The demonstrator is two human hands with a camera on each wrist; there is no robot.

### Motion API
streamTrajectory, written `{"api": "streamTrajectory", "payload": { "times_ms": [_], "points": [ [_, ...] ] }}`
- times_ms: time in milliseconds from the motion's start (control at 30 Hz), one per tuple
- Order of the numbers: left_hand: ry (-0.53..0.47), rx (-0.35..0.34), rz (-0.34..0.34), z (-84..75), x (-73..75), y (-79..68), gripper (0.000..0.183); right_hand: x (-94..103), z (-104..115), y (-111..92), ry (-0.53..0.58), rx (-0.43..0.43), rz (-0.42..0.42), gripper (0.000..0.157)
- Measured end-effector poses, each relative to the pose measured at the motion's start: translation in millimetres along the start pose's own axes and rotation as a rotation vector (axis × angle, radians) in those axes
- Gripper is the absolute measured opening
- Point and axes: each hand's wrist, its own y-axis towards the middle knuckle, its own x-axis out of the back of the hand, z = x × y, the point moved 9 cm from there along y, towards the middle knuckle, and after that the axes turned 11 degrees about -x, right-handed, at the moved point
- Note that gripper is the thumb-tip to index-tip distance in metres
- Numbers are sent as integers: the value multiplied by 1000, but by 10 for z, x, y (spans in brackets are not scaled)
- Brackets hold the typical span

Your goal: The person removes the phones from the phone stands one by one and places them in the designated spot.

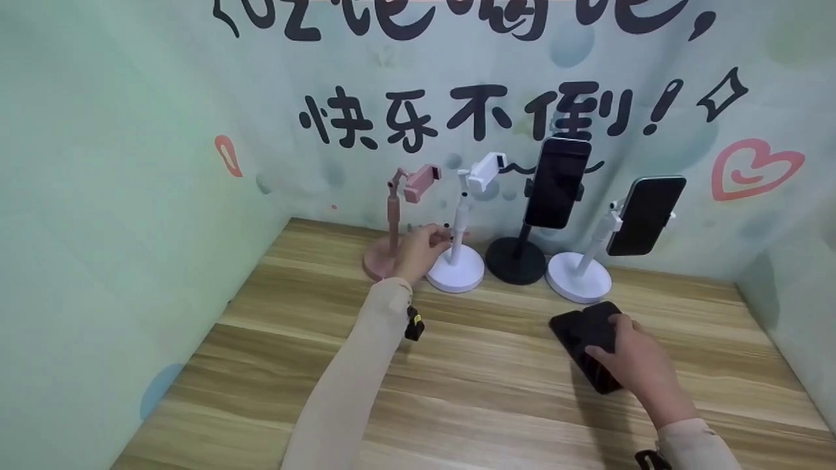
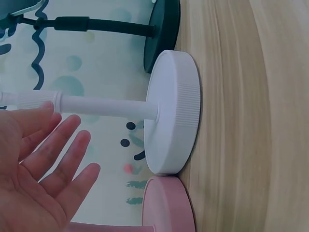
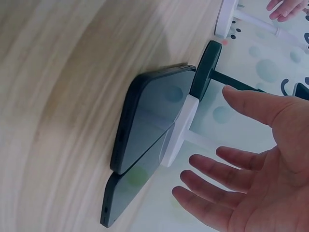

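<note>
My left hand [image 1: 418, 253] is at the pole of a white phone stand [image 1: 456, 277], whose holder has no phone in it. In the left wrist view its fingers spread loosely beside the pole; whether a fingertip touches it I cannot tell. Two dark phones lie side by side on the table: one phone [image 3: 154, 111] and another phone [image 3: 137, 181] along its edge. Over them hovers my right hand [image 1: 643, 362], fingers apart and slightly bent; the right wrist view shows a gap between this hand and the phones.
A pink stand [image 1: 377, 259] without a phone is left of the white one. To the right, a black stand [image 1: 516, 262] carries an upright phone [image 1: 560, 183], and a second white stand [image 1: 578, 279] carries a tilted phone [image 1: 646, 215]. A printed cloth [image 1: 366, 189] hangs behind the wooden table [image 1: 470, 378].
</note>
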Motion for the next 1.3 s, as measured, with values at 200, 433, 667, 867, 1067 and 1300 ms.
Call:
{"api": "streamTrajectory", "payload": {
  "times_ms": [200,433,667,867,1067,1300],
  "points": [
    [65,15,55,-17,6,-77,27,20,75,19,13,28,-39,71],
    [158,2,122,-95,5,-157,33,4,161,28,16,58,-63,67],
    [263,-36,172,-179,10,-214,41,-9,266,65,2,92,-75,69],
    [284,-29,229,-199,-37,-293,48,-20,382,80,-3,131,-73,70],
    [328,-65,231,-224,-60,-354,52,-41,462,87,-12,140,-64,71],
    [386,-118,236,-205,-66,-396,60,-83,552,116,-8,149,-56,70]
  ]
}}
